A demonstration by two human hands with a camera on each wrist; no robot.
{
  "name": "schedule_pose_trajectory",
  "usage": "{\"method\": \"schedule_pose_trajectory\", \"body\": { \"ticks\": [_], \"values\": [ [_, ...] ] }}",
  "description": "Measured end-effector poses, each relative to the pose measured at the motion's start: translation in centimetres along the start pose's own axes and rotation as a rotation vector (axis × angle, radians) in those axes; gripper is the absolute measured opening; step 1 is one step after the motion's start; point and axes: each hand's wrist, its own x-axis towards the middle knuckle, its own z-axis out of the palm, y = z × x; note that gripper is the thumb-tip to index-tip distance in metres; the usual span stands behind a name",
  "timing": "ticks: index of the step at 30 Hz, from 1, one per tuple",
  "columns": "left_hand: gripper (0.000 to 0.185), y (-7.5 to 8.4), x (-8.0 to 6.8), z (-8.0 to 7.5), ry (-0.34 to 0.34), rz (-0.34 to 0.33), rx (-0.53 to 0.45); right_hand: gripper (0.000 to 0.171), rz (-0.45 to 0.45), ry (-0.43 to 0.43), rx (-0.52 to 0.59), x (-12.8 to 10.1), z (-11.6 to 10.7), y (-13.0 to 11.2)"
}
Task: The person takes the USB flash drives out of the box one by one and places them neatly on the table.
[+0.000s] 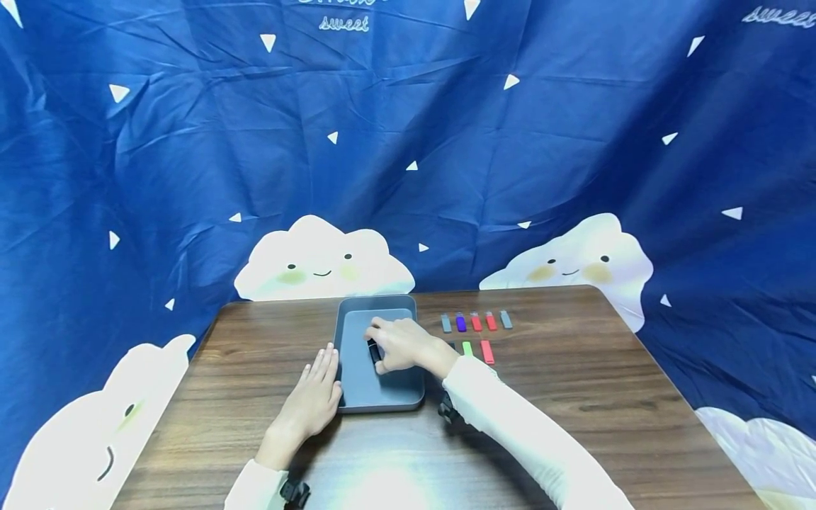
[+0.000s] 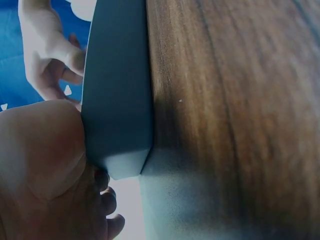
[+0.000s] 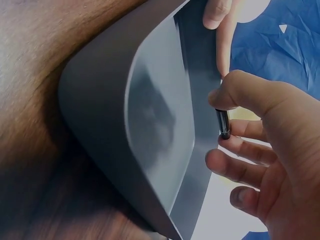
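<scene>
Pale sleeves come in from the near table edge, each wrist wearing a dark strap. On the wooden table (image 1: 574, 397) the left hand (image 1: 314, 401) lies flat with fingers straight and together, its fingertips against the left wall of a grey tray (image 1: 357, 394), holding nothing. Over the tray's floor the right hand (image 1: 400, 345) curls its thumb and fingers around a small black stick (image 1: 373, 350), pinched at the tips just above the tray's bottom; the right wrist view shows the same stick (image 3: 223, 124) clamped between thumb and fingers. Beyond and to the right, well apart from the tray, coloured sticks (image 1: 475, 322) lie in two rows, before a blue cloud-print curtain (image 1: 191, 156)
</scene>
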Motion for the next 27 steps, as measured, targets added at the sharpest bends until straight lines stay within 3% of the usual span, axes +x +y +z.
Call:
{"method": "schedule_pose_trajectory", "body": {
  "ticks": [18, 27],
  "values": [
    [0.059, -0.1, 0.1, 0.1, -0.012, -0.005, -0.011, 0.058, 0.029, 0.016, 0.010, -2.1, -0.6, 1.8],
    [0.061, -0.8, 0.0, 0.9, 0.062, 0.059, -0.079, 0.059, 0.044, 0.039, 0.035, -3.3, -0.9, 2.4]
  ]
}}
